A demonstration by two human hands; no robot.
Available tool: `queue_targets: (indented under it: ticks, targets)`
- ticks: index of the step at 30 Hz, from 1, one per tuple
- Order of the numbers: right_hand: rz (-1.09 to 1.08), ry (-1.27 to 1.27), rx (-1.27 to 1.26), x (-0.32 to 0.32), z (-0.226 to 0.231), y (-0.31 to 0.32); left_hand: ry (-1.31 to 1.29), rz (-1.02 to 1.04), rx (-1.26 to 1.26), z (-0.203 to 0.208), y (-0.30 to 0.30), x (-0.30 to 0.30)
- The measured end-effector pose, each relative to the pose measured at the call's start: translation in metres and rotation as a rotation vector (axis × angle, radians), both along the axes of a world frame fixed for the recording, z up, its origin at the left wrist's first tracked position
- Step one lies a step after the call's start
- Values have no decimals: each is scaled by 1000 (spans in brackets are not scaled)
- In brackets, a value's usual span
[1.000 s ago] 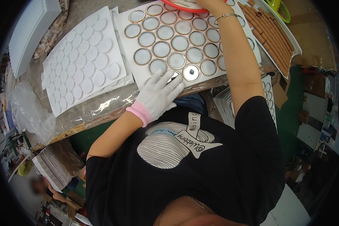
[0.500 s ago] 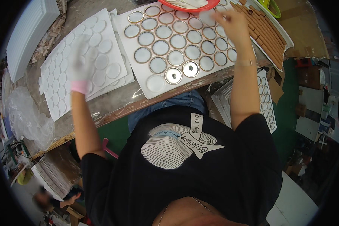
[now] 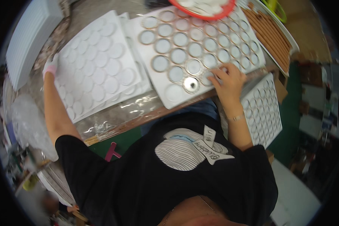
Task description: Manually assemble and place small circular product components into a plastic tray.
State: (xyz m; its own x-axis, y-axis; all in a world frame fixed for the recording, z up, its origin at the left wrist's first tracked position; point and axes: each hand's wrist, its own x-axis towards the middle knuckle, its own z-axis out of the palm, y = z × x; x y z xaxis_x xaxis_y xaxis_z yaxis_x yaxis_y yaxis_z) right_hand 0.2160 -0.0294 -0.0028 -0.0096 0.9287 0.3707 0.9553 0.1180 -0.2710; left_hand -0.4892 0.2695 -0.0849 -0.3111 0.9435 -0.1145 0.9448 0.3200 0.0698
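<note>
My right hand (image 3: 229, 80) is over the lower right part of a white board (image 3: 165, 98) that carries rows of round white pieces with metallic rims. Its fingers are bent and apart, at a rimmed round piece (image 3: 207, 78), and they partly cover it. Beside that lies a rimmed piece with a dark centre (image 3: 191, 85). My left hand (image 3: 51, 67), in a white glove with a pink cuff, is at the left edge of a white sheet (image 3: 76, 115) bearing rows of plain white discs. Its fingers are blurred, so their grip does not show.
A red bowl (image 3: 214, 17) of white pieces overlaps the board's far edge. Brown tubes (image 3: 269, 35) lie in a white tray at far right. Stacked white sheets (image 3: 32, 41) stand far left, with a plastic bag (image 3: 30, 120) nearer. Another board (image 3: 263, 113) of rimmed pieces sits lower right.
My right hand has come down from beside the red bowl to the board's near rows. My left hand has moved left from over the disc sheet to its edge. The whole view has shifted.
</note>
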Motion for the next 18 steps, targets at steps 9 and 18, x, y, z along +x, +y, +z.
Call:
queue_targets:
  ticks: [9,18]
  targets:
    - [-87,-237,-230,-14,13,-42,16,178,173,57,-25,61]
    - [-100,-272,-378,-28,27,-30,145,185,37,41,12,31]
